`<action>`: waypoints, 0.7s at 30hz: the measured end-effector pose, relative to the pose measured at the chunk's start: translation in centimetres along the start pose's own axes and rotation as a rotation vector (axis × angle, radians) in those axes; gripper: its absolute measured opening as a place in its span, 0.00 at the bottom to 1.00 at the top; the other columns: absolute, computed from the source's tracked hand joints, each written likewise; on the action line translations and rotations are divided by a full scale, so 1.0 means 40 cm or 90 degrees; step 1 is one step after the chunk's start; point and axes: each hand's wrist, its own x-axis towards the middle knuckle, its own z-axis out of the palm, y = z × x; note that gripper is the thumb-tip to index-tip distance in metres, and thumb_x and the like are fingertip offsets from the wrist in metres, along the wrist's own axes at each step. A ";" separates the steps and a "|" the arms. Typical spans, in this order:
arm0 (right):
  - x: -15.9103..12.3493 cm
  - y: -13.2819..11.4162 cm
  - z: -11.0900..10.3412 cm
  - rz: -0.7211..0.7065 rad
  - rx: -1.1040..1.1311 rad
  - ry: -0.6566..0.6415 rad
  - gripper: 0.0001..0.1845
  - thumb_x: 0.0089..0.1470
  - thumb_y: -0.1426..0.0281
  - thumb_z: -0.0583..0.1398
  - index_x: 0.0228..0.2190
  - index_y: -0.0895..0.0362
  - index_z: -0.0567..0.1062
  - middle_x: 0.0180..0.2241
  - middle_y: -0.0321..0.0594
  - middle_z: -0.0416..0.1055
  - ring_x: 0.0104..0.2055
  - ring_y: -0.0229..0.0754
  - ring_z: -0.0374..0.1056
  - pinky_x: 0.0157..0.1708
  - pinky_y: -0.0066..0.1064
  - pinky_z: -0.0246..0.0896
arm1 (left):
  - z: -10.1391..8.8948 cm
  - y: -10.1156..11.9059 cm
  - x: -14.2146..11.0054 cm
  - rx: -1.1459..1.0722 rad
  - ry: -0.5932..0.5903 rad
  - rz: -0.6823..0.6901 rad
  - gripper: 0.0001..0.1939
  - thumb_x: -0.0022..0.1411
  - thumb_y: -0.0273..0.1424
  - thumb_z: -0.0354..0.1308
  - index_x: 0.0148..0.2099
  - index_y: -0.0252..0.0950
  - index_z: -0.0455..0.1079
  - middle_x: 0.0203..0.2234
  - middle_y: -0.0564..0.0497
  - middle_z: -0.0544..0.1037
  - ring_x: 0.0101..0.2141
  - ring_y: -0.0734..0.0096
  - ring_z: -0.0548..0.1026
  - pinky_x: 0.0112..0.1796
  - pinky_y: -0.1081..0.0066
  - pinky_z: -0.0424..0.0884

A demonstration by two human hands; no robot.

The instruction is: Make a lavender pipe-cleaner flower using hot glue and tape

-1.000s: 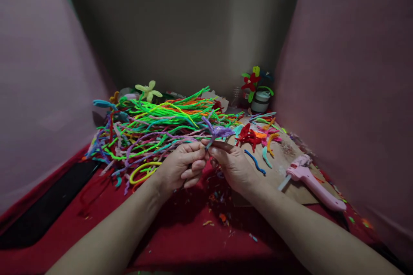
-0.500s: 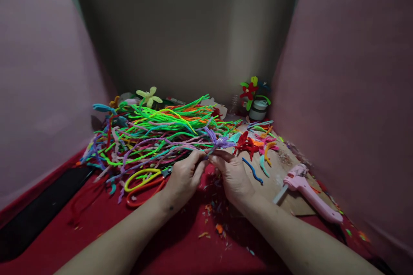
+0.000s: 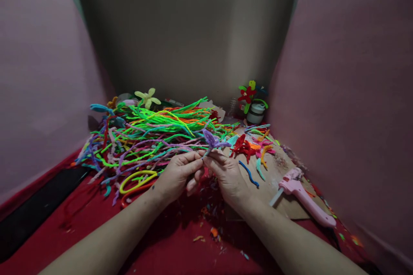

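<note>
A purple pipe-cleaner flower (image 3: pixel 212 139) stands up between my two hands, its petals spread above my fingertips. My left hand (image 3: pixel 182 174) pinches at the base of its stem. From the other side, the fingers of my right hand (image 3: pixel 227 176) close on the same stem, and the fingertips of both hands meet there. Part of the stem is hidden by the fingers. Scissors with yellow and red handles (image 3: pixel 138 181) lie beside my left wrist, partly covered by it. Behind my hands spreads a heap of coloured pipe cleaners (image 3: pixel 161 124).
A pink glue gun (image 3: pixel 305 195) lies on a cardboard sheet (image 3: pixel 274 200) at right, near a blue pipe-cleaner piece (image 3: pixel 248 174) and red petals (image 3: pixel 243 148). A small lidded jar (image 3: pixel 256 113) stands at the back. A black strip (image 3: pixel 41 208) lies left; scraps dot the red cloth (image 3: pixel 180 245).
My left hand has shifted left and its fingers have loosened a little. The purple flower has turned, its petals now showing more upright. The whole view has shifted slightly.
</note>
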 end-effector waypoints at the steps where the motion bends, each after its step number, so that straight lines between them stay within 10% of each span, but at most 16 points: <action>1: -0.001 0.001 0.000 -0.015 -0.004 -0.001 0.09 0.46 0.65 0.64 0.30 0.56 0.78 0.36 0.38 0.72 0.41 0.41 0.65 0.46 0.33 0.58 | -0.001 0.006 -0.001 0.018 -0.012 -0.001 0.12 0.58 0.37 0.55 0.28 0.34 0.63 0.14 0.59 0.66 0.09 0.84 0.57 0.12 0.79 0.56; 7: -0.018 -0.013 0.013 -0.148 -0.071 0.009 0.06 0.50 0.68 0.61 0.32 0.52 0.78 0.37 0.38 0.72 0.42 0.43 0.65 0.45 0.36 0.59 | -0.014 0.079 -0.010 0.208 0.068 0.126 0.10 0.51 0.32 0.62 0.36 0.35 0.70 0.32 0.50 0.75 0.35 0.69 0.72 0.37 0.71 0.68; 10: -0.033 -0.032 0.016 -0.282 -0.234 0.012 0.06 0.51 0.70 0.60 0.28 0.52 0.78 0.42 0.40 0.70 0.47 0.44 0.62 0.49 0.37 0.56 | -0.025 0.104 -0.023 0.149 0.131 0.172 0.10 0.55 0.37 0.58 0.31 0.34 0.68 0.26 0.51 0.72 0.29 0.72 0.69 0.32 0.73 0.65; 16: -0.043 -0.048 0.006 -0.377 -0.346 0.027 0.12 0.52 0.74 0.56 0.34 0.50 0.78 0.48 0.42 0.65 0.51 0.47 0.58 0.50 0.42 0.55 | -0.035 0.116 -0.069 0.010 -0.053 0.170 0.29 0.52 0.57 0.49 0.19 0.35 0.63 0.12 0.54 0.59 0.17 0.75 0.57 0.21 0.71 0.54; 21: -0.036 -0.050 0.002 -0.404 -0.423 0.051 0.11 0.50 0.74 0.57 0.31 0.51 0.79 0.44 0.43 0.66 0.48 0.47 0.60 0.49 0.41 0.56 | -0.016 0.117 -0.081 0.126 -0.016 0.181 0.23 0.50 0.48 0.58 0.18 0.34 0.65 0.14 0.53 0.62 0.19 0.75 0.58 0.23 0.70 0.53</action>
